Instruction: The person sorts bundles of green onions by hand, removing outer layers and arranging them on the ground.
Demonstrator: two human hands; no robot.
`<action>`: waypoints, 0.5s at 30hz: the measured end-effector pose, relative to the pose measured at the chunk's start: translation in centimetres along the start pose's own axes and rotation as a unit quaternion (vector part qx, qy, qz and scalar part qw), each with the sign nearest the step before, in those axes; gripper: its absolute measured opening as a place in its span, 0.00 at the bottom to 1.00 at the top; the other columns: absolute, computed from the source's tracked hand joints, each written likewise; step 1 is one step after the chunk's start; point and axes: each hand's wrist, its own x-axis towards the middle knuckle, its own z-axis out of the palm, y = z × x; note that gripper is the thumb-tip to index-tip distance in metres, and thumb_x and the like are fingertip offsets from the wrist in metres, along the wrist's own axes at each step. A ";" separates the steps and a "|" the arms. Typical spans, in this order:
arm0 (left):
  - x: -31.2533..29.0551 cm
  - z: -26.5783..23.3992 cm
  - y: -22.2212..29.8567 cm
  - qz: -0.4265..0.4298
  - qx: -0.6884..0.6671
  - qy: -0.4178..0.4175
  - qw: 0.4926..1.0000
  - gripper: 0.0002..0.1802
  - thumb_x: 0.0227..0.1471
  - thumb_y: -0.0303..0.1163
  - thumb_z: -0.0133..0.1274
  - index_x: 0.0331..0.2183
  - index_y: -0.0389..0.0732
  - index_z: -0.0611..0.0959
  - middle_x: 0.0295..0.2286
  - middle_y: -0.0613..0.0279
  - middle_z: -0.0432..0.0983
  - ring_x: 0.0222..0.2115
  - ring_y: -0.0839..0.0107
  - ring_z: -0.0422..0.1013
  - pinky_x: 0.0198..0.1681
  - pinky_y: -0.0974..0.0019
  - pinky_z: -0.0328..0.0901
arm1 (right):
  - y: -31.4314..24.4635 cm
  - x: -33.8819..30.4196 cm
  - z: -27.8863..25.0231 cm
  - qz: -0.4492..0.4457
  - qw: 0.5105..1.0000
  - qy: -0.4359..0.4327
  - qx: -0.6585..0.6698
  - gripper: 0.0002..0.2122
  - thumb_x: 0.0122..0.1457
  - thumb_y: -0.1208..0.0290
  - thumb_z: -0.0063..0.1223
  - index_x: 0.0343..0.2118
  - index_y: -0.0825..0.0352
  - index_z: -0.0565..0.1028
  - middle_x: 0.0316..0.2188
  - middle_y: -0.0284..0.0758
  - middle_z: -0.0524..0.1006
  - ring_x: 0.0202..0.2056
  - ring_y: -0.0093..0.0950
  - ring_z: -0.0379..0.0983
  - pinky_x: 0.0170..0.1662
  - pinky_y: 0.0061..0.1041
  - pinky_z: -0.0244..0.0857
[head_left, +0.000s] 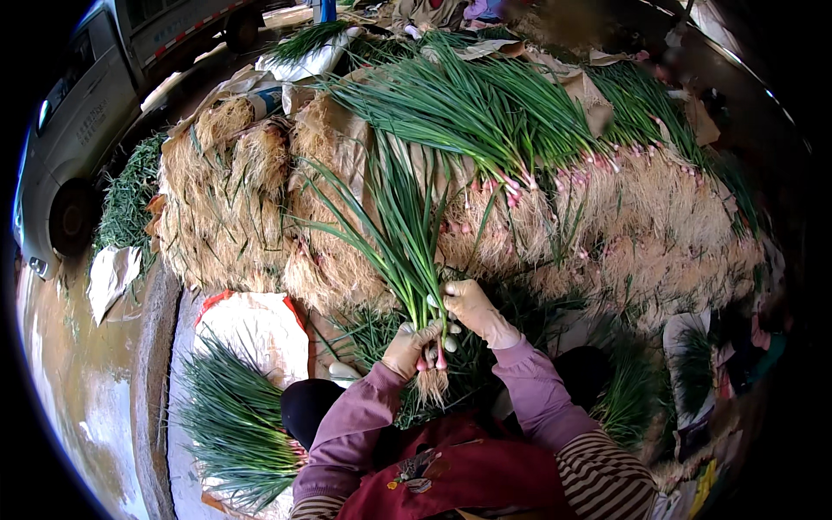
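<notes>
In front of me I hold a small bunch of green garlic [401,251], with long flat green leaves fanned away from me and pinkish bulbs and pale roots hanging toward me. My left hand [409,348], in a pale glove, is closed round the stems just above the bulbs. My right hand [475,310], gloved alike, is closed on the stems and leaves at the bunch's right side; its fingertips partly hide what they pinch. Loose green leaves [368,334] lie under and around both hands.
Beyond my hands is a broad heap of garlic with tan roots [659,225] facing me, and leafy bunches [459,104] on top. Trimmed bunches [238,416] lie on a white sack [256,334] at my left. A vehicle [82,130] stands far left by wet ground [87,373].
</notes>
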 end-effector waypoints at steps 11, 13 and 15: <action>0.2 -0.6 0.2 0.150 0.035 0.142 0.978 0.16 0.57 0.39 0.44 0.31 0.37 0.79 0.16 0.65 0.73 0.08 0.80 0.63 0.08 0.80 0.51 | -1.8 -0.3 -3.5 0.154 0.863 -0.165 -0.452 0.20 0.52 0.52 0.51 0.22 0.68 0.76 0.17 0.35 0.75 0.21 0.30 0.72 0.29 0.29 0.65; 0.9 -0.1 0.2 0.139 -0.038 0.130 0.981 0.15 0.57 0.39 0.44 0.35 0.38 0.78 0.16 0.66 0.71 0.09 0.80 0.64 0.09 0.80 0.53 | -4.7 0.5 -6.1 -0.085 0.911 0.140 -0.379 0.15 0.54 0.59 0.50 0.29 0.68 0.77 0.22 0.38 0.76 0.23 0.32 0.72 0.30 0.30 0.64; 1.5 -0.1 -0.4 0.167 -0.137 0.116 0.969 0.14 0.57 0.38 0.45 0.38 0.38 0.76 0.16 0.68 0.67 0.10 0.78 0.63 0.11 0.79 0.56 | -9.3 2.3 -8.2 -0.213 0.881 0.321 -0.274 0.12 0.55 0.65 0.50 0.34 0.69 0.76 0.23 0.40 0.76 0.24 0.37 0.71 0.31 0.32 0.64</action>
